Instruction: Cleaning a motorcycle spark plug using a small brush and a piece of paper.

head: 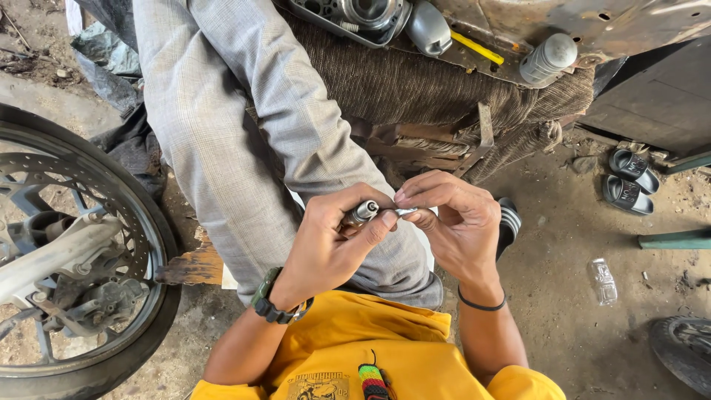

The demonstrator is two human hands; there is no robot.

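We hold the plug (363, 212) in front of the lap, above the grey trouser leg (244, 148). The left hand (329, 241) is closed round its body, thumb pressed near the metal end. The right hand (452, 222) pinches a small metal piece (406, 212) at the tip. We judge a firm left grip and small, square right-hand moves best.

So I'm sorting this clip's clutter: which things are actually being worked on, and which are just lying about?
In hand:
- small metal cylindrical part, pinched by the left hand
- thin metal piece at its tip, held by the right hand

Lying about:
- motorcycle wheel
- black sandals
- plastic bottle
- grey canister
- yellow-handled tool
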